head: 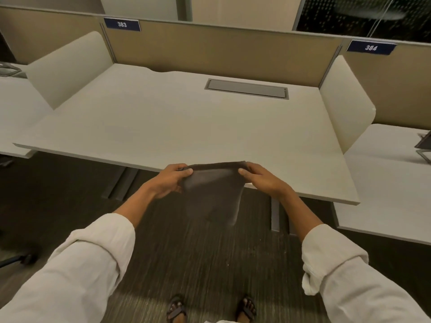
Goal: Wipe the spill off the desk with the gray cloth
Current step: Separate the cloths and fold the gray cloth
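Note:
The gray cloth (pixel 213 192) hangs in the air just in front of the desk's front edge, stretched by its top corners. My left hand (pixel 169 180) pinches the left corner and my right hand (pixel 262 179) pinches the right one. The cloth's lower part droops below desk level over the carpet. The pale desk (pixel 177 122) stretches out ahead of my hands. I cannot make out any spill on its surface.
A gray cable hatch (pixel 247 88) is set into the desk at the back right. Cream side dividers (pixel 67 68) (pixel 345 106) stand on both sides, with a tan back panel (pixel 221 50) behind. Neighbouring desks lie left and right. My sandalled feet stand on dark carpet.

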{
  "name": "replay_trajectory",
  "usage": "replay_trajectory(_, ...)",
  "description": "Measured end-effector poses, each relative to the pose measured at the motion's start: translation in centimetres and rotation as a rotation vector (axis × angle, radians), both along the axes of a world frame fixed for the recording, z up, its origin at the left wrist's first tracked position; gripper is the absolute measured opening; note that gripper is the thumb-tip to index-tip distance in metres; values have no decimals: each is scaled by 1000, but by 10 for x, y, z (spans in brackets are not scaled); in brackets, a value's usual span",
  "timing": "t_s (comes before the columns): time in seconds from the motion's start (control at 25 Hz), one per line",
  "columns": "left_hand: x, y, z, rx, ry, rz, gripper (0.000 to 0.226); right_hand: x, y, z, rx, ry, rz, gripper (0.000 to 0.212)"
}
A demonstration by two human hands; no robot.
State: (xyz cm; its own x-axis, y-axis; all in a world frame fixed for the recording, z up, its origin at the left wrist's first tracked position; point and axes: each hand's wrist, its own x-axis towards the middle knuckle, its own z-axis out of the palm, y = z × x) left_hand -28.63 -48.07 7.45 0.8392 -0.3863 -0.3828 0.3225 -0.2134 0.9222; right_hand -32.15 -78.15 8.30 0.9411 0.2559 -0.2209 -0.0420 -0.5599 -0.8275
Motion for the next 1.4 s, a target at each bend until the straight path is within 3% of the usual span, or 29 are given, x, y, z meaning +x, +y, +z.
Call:
replay_trajectory(0.12,15,19,8,-92,70,26,24,0,38,-3,34,-74,-188,40)
replay_trajectory(0.36,22,52,-1,-75,135,-30,43,1,104,-2,67,-186,-398,36)
replay_trajectory(0.48,20,60,-4,-117,169,-95,43,1,111,-7,44,-199,-479,37)
replay_trajectory(0.64,26,71,4,-55,117,-254,65,1,113,-10,-9,-232,-541,37)
replay_trajectory(0.76,27,74,9,-123,222,-229,73,3,118,-8,67,-234,-602,35)
replay_trajectory(0.84,30,76,10,-168,307,-165,77,8,122,-8,114,-150,-640,40)
replay_trajectory(0.96,30,69,13,-110,304,-60,41,8,122,-5,347,228,-651,50)
replay_trajectory(1.04,31,67,10,-79,302,35,33,-2,112,-2,443,436,-518,45)
replay_trajectory(1.16,31,69,2,63,255,81,58,-11,99,-14,359,542,-377,71)
replay_trajectory(1.24,27,68,-2,254,203,-1,59,-10,99,-24,173,509,-357,83)
replay_trajectory(1.32,22,64,-5,392,156,-95,51,-6,103,-30,-79,394,-291,77)
replay_trajectory(1.4,20,61,-7,454,114,-119,43,-2,106,-34,-204,286,-239,68)
